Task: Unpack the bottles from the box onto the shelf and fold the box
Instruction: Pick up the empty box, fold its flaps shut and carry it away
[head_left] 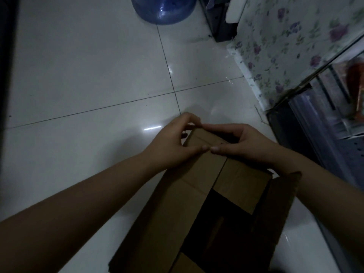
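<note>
A brown cardboard box [197, 196] lies on the white tiled floor, its near end gaping dark. My left hand [171, 140] and my right hand [244, 143] both grip the far end of the box, thumbs pressed on top and nearly touching, fingers curled over the far edge. A side flap [279, 205] stands out on the right. No bottles show inside the box. A shelf unit [323, 123] with blurred goods stands at the right.
A large blue water jug [163, 8] sits on the floor at the top. A flower-patterned panel [285, 42] stands at the upper right, with a dark object [220, 18] beside it. A dark edge runs down the far left.
</note>
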Demonstrator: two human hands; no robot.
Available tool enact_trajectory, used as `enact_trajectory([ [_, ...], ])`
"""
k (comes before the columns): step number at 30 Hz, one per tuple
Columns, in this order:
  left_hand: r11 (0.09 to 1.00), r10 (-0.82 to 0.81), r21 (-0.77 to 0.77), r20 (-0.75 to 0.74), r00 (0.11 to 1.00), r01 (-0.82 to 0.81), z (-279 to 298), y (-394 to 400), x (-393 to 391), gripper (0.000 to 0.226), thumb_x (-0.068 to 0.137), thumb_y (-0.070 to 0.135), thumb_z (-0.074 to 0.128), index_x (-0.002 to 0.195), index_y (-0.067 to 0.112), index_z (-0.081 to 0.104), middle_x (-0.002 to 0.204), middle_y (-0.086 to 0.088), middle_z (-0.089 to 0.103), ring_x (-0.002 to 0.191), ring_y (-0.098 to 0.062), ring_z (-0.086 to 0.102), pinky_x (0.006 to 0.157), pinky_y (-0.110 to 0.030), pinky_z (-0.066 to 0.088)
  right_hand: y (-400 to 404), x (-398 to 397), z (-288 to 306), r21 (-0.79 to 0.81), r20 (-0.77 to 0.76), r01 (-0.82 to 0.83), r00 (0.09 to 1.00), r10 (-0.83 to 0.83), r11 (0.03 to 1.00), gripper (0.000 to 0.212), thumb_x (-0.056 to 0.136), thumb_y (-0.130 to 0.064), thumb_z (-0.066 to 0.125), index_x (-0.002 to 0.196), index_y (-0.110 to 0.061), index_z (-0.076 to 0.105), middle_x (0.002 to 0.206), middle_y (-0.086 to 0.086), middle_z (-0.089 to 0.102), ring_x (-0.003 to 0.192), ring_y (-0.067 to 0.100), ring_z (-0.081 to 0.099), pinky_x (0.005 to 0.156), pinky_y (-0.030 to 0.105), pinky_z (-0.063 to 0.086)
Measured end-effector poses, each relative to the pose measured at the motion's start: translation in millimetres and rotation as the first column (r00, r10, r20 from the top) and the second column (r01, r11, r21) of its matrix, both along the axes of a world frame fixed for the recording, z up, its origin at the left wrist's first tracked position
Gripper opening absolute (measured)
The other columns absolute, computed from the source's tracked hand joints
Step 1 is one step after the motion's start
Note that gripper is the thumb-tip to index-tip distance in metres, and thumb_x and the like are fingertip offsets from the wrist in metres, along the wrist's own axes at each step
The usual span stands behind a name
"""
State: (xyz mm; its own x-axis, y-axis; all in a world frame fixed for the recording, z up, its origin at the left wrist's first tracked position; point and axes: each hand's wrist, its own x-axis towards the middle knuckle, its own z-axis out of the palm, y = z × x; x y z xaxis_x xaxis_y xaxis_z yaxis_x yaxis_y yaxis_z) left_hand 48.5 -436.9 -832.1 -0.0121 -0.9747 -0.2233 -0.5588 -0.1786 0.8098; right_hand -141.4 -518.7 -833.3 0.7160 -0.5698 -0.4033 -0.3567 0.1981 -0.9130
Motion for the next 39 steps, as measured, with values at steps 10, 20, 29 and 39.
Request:
enact_trajectory([
  [10,0.985,0.175,0.018,-0.107,0.979,-0.174,-6.4,19.5,-3.3,0.045,0.086,0.031,0.063,0.126,0.032,0.042,0.123,0.015,0.051,0.115,0.001,0.048,0.083,-0.004,0.042,-4.4,-6.6,-5.2,-0.017,-0.016,0.018,1.000,-0.018,1.000,0.026,0.076,-0.011,0.073,0.097,-0.026,0.072,0.089,-0.011,0.076,0.084,0.001,0.070,0.067,0.010,0.050],
  [20,0.932,0.362,0.026,-0.146,0.921,-0.362,-2.7,41.1,16.6,0.041,0.085,0.028,0.063,0.122,0.031,0.045,0.114,0.023,0.052,0.109,0.003,0.051,0.083,-0.017,0.048,-2.7,-24.5,-12.4,0.079,0.036,0.163,0.985,-0.166,0.984,0.022,0.074,-0.034,0.060,0.079,-0.021,0.077,0.082,0.003,0.076,0.076,0.010,0.071,0.066,0.018,0.055],
  [29,0.902,0.426,-0.005,-0.146,0.893,-0.432,-6.0,49.8,15.3,0.042,0.085,0.027,0.063,0.121,0.036,0.044,0.110,0.028,0.052,0.100,0.022,0.049,0.077,-0.002,0.045,13.9,-31.1,-25.2,0.065,0.162,0.145,0.975,-0.154,0.987,0.060,0.073,-0.079,0.041,0.089,-0.033,0.077,0.098,-0.007,0.075,0.097,0.013,0.070,0.084,0.025,0.054],
  [39,0.905,0.417,-0.028,-0.142,0.898,-0.425,-8.3,51.4,12.6,0.042,0.086,0.028,0.061,0.123,0.038,0.042,0.112,0.027,0.052,0.108,0.010,0.052,0.079,-0.012,0.049,18.5,-30.2,-24.4,-0.004,0.219,0.167,0.962,-0.162,0.986,0.052,0.058,-0.054,0.079,0.101,-0.025,0.074,0.103,-0.001,0.074,0.098,0.017,0.068,0.079,0.024,0.053],
])
